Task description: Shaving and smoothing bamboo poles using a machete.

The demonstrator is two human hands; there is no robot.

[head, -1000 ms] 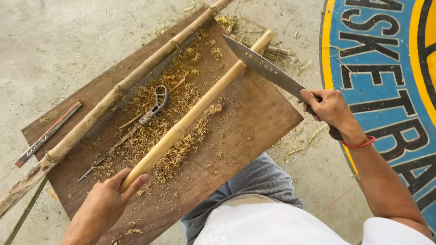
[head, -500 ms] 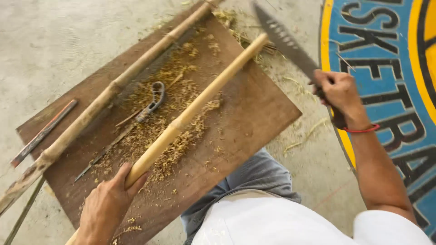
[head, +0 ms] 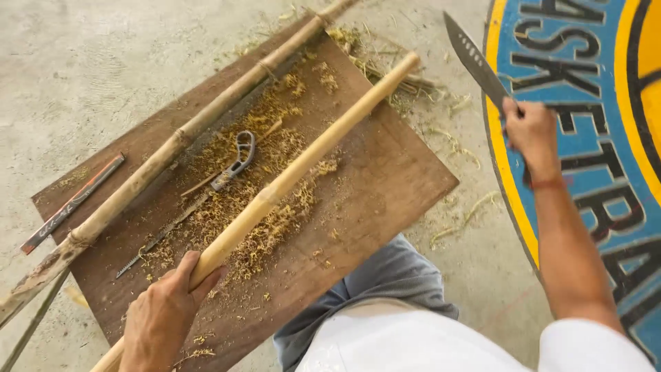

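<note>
Bamboo pole (head: 303,169) over shavings (head: 261,200), saw (head: 189,210)

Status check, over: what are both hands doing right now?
Left hand grips bamboo pole on board. Right hand holds big knife raised, off pole. Small saw lies beside.

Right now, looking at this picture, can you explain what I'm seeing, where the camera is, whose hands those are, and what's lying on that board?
The camera sits on a person's head and looks down, so both hands are that person's own. No machine is involved.

The left hand grips the near end of a pale bamboo pole that lies slantwise across a brown wooden board. The right hand holds a long knife raised in the air, clear of the pole.

On the board lie a second, rougher bamboo pole, a small hand saw and scattered bamboo shavings. A dark flat strip rests at the board's left edge. The board lies on a concrete floor beside a painted blue and yellow circle.
</note>
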